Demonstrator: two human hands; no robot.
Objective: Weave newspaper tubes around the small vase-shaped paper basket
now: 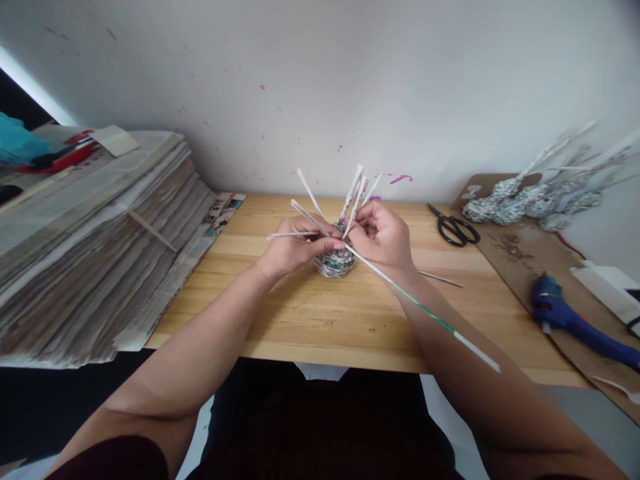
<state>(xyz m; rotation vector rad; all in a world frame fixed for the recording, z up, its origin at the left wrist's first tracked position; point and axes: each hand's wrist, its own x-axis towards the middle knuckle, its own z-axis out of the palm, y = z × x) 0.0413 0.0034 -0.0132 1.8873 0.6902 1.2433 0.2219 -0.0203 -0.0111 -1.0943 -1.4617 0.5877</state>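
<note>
A small round piece woven from rolled newspaper [334, 264] stands on the wooden table in front of me. Several paper tubes [353, 190] fan up and out from its top. My left hand [296, 245] is closed on its left side, thumb pressed at the base of the tubes. Opposite it, my right hand [383, 235] pinches a paper tube near the weave. One long white and green paper tube [420, 305] runs from between the hands down across my right forearm. The fingers partly cover the top of the weave.
At left rises a tall stack of newspapers [100, 247]. Black scissors [454, 227] lie at back right, near several finished woven pieces [525, 200]. A blue glue gun [575, 320] rests on brown cardboard [515, 257]. A loose paper tube [443, 279] lies beside my right wrist.
</note>
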